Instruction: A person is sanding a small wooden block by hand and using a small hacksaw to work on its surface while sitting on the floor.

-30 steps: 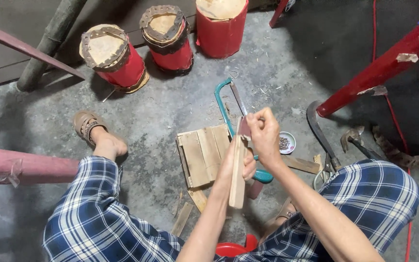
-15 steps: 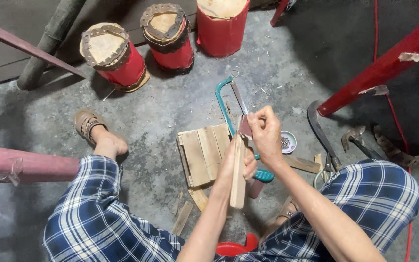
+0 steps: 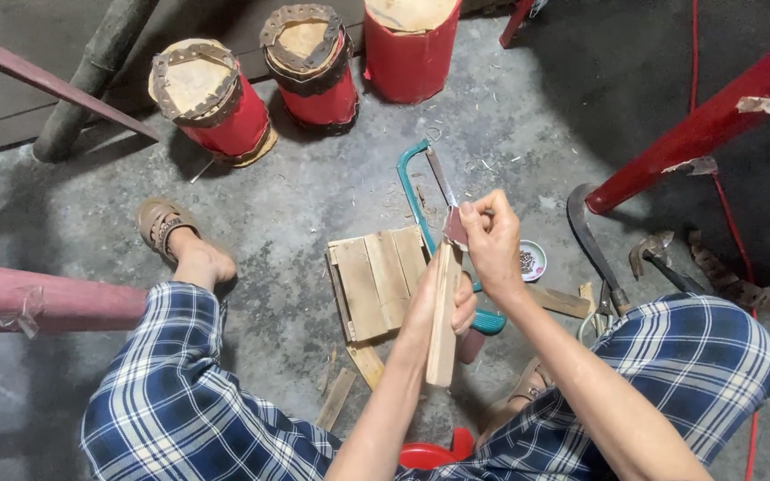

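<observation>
The left hand (image 3: 438, 303) is closed around a pale wooden strip (image 3: 442, 330), holding it nearly upright in front of the person's knees, its lower end hanging free above the floor. The right hand (image 3: 492, 240) is curled shut at the top of the strip, fingers pinched on a small knife (image 3: 453, 223) whose reddish blade meets the strip's upper end. Whether the blade has entered the wood cannot be told.

Below the hands, on the concrete floor (image 3: 314, 196), lies a small slatted wooden board (image 3: 376, 281). A teal-framed hacksaw (image 3: 416, 196) rests beside it, its handle passing under the hands. A small round tin (image 3: 532, 260) sits just to the right of the right hand, and a curved sickle (image 3: 588, 240) lies near the right knee. Loose wood offcuts (image 3: 349, 383) lie scattered between the legs, which are in blue plaid trousers.

Farther off stand three red drums (image 3: 309, 67) with pale tops, close by a grey pole (image 3: 91, 80). A red-painted bar (image 3: 706, 125) slants across the upper right, and a dull pink beam (image 3: 46, 303) reaches in from the left edge. The left foot wears a brown sandal (image 3: 160, 227).
</observation>
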